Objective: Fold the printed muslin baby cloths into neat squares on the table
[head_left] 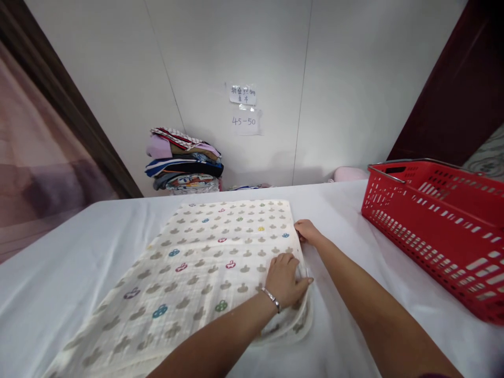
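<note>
Patterned cloth (212, 273): spread across the middle of the white-covered worktop (98, 241), with layers showing at its near right corner.
Left hand (282, 279): laid on the cloth by its right edge, thumb spread from the fingers; bracelet (272, 300) at the wrist.
Right hand (307, 232): farther along, pinching that edge.
Red basket (429, 210): right, apart from the cloth.
Stacked fabrics (185, 167): beyond the far edge.

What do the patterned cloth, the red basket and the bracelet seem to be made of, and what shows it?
Patterned cloth: probably woven cotton, soft and matte, judging by its fine crinkles and limp edge.
Red basket: likely moulded plastic, smooth with slight sheen; rows of slots pierce its walls.
Bracelet: apparently silvery metal, from its bright glint.
</note>
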The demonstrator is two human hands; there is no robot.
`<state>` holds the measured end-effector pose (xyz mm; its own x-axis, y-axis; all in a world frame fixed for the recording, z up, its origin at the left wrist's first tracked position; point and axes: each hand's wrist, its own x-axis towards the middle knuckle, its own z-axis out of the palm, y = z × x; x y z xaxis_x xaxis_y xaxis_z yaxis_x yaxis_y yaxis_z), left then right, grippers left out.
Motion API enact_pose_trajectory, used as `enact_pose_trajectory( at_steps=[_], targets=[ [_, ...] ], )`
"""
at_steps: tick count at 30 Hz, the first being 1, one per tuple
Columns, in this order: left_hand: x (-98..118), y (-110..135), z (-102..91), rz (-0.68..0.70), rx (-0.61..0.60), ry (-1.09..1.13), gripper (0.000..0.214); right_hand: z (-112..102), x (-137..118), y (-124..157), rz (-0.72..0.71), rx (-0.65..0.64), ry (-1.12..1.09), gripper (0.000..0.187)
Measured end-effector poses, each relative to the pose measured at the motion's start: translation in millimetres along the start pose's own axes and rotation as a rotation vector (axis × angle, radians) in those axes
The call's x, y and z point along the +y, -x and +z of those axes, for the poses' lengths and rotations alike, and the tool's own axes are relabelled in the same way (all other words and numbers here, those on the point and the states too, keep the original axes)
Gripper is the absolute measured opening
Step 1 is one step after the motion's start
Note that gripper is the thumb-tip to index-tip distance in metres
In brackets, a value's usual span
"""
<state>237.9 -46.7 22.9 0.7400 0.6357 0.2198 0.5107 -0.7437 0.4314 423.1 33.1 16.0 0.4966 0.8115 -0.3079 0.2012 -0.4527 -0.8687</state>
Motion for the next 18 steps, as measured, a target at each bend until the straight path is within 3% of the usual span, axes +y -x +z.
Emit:
enact_pose_trajectory(
  at_steps=[5,10,14,18],
  targets=[
    [12,4,1.6,-0.077,-0.022,-0.036,0.041,0,0,-8,-0.009,-0.006,0.083,0.025],
    [11,3,0.3,-0.062,-0.036,-0.013,0.037,7,-6,-26,-0.07,0.029,0.166,0.027],
    [-2,-1,-9.8,-0.009,-0.051,0.067,0.028,8,-13,-37,-0.151,0.126,0.207,0.015],
    [-30,4,-20.0,-0.025,0.072,0.011,0.033,5,-13,-42,-0.198,0.195,0.225,0.009]
  ],
)
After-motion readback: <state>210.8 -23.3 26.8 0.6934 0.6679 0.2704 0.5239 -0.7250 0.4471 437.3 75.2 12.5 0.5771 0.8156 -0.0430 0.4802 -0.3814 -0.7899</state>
